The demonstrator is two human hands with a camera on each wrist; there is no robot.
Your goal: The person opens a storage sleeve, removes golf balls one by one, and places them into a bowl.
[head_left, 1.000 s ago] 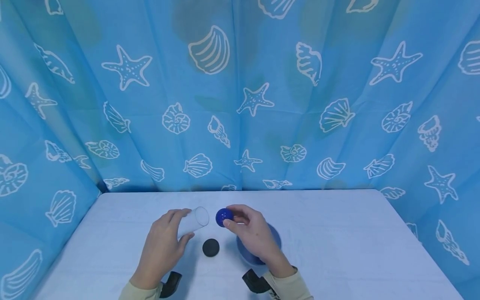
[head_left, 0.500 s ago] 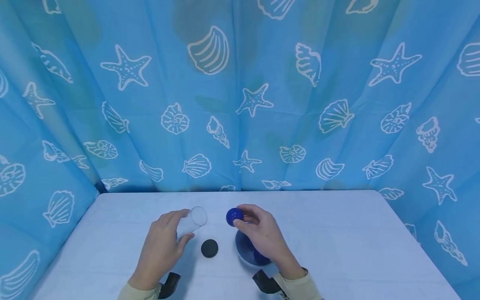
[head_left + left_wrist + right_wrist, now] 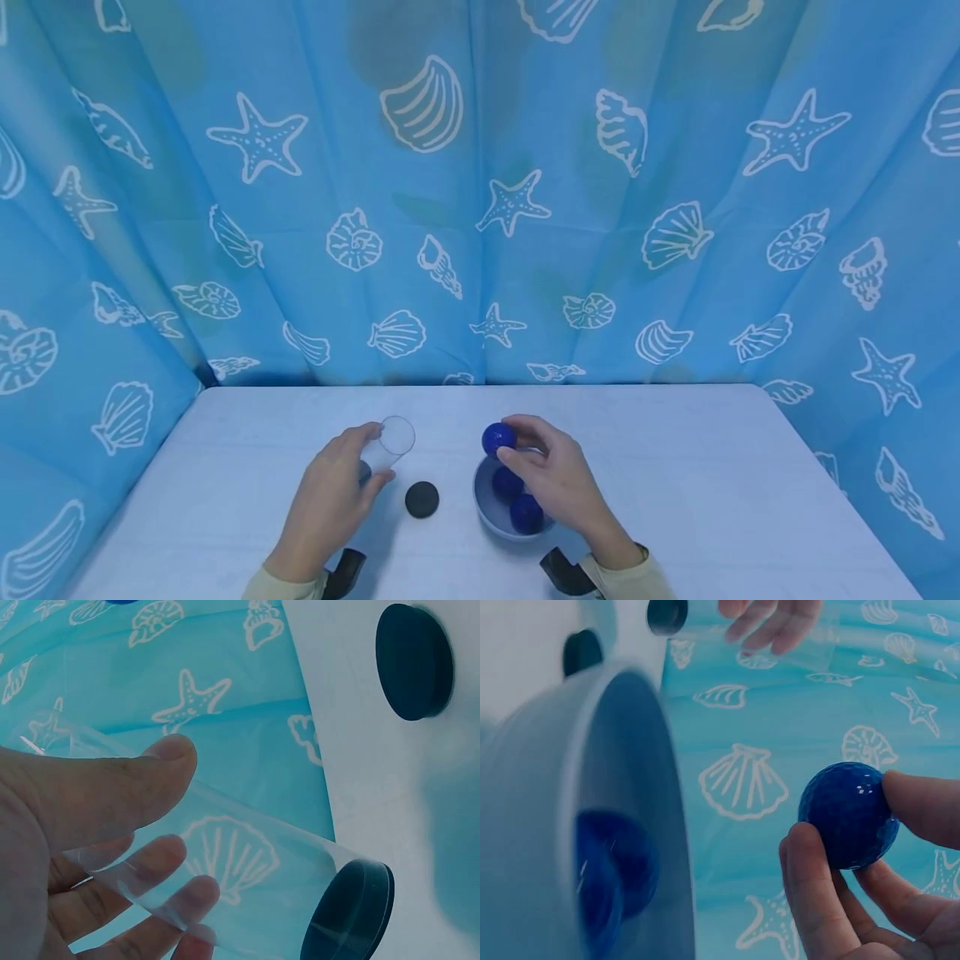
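A clear plastic tube with a dark cap at its lower end is gripped by my left hand. Its open rim tilts up and to the right in the head view. Nothing shows inside the tube. Between thumb and fingertips, my right hand pinches a dark blue golf ball above the far edge of a blue-grey bowl. Two more blue balls lie in the bowl, partly overlapped in the right wrist view.
A round black lid lies on the white table between the hands. A blue curtain printed with shells and starfish hangs behind the table and along its sides.
My right hand has moved right with the golf ball, from beside the tube's mouth to above the bowl. Balls in the bowl have come into sight. My left hand has barely moved.
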